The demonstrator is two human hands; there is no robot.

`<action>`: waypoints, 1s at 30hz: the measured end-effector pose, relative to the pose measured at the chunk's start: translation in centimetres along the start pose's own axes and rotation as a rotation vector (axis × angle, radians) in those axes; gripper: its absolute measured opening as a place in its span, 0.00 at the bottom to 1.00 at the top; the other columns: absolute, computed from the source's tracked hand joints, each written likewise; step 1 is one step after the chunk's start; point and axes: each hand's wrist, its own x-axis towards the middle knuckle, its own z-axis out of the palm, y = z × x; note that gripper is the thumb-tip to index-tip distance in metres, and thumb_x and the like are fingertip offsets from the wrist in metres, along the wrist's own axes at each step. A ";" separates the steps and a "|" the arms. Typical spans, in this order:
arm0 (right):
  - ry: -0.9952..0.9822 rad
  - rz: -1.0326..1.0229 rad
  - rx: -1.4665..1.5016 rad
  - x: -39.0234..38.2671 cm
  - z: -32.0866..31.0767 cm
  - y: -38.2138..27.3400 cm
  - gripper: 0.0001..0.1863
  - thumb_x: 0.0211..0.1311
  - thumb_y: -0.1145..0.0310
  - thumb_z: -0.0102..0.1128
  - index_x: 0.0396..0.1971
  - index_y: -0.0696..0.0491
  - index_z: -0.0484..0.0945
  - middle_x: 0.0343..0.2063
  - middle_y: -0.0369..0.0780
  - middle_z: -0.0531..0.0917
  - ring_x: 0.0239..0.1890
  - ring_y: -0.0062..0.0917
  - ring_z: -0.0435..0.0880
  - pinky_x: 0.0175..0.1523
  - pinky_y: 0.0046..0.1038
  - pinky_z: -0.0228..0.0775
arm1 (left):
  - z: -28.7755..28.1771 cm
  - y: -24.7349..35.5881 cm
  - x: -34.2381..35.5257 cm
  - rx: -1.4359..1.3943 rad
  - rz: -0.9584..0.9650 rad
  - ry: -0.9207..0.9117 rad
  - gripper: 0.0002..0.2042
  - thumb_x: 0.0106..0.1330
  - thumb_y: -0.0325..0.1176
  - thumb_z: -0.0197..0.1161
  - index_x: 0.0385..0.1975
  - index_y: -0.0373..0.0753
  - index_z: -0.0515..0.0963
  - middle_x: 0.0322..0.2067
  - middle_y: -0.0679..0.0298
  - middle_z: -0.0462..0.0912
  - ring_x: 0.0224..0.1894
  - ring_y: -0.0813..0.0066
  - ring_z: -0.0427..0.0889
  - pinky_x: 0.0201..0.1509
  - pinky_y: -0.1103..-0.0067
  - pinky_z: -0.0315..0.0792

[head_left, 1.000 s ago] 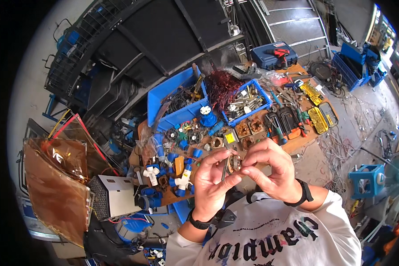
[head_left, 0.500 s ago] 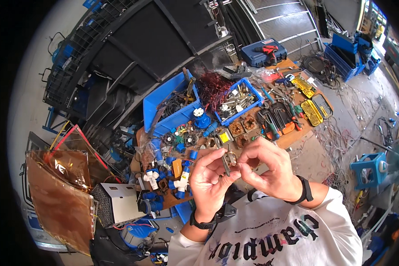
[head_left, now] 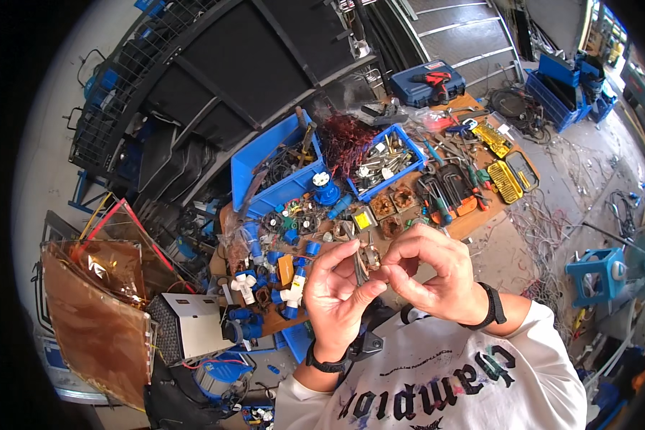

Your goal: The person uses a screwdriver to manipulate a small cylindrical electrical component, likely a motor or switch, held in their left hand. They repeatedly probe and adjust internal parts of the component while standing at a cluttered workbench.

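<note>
The part [head_left: 360, 266], a small metal piece, is up in the air between the two hands, seen against the near edge of the desk [head_left: 463, 228], about midway along that edge. The left hand [head_left: 334, 297] has it: its grip is narrow, the thumb below and the fingers above and behind, closed on a thin dark strip that forms the part's left side. The strip's long axis runs mostly away from the wearer, from the thumb tip up toward the far edge of the desk, leaning slightly left at its far end. A rounder, paler bit of the part sits just right of the strip, facing the right hand [head_left: 437, 281]. That hand comes in from the right, nearly square to the strip; its thumb and forefinger tips are drawn close together just beside the rounder bit. Whether they pinch it, or something tiny, I cannot tell. So the left hand is the nearer, in contact, with the part lying to the right of its palm. Beyond the part, toward the far edge, lies a yellow-topped block [head_left: 364, 219]; toward the desk's left edge are white-and-blue fittings [head_left: 294, 292].
</note>
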 end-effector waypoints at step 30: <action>-0.062 0.066 0.085 0.9 0.2 -0.5 0.06 0.54 0.77 0.64 0.33 0.57 0.79 0.27 0.36 0.77 0.22 0.15 0.76 0.24 0.18 0.68 | -2.3 0.5 -0.6 -0.354 -0.301 -0.045 0.26 0.61 0.32 0.65 0.58 0.38 0.64 0.42 0.53 0.79 0.39 0.64 0.82 0.41 0.71 0.81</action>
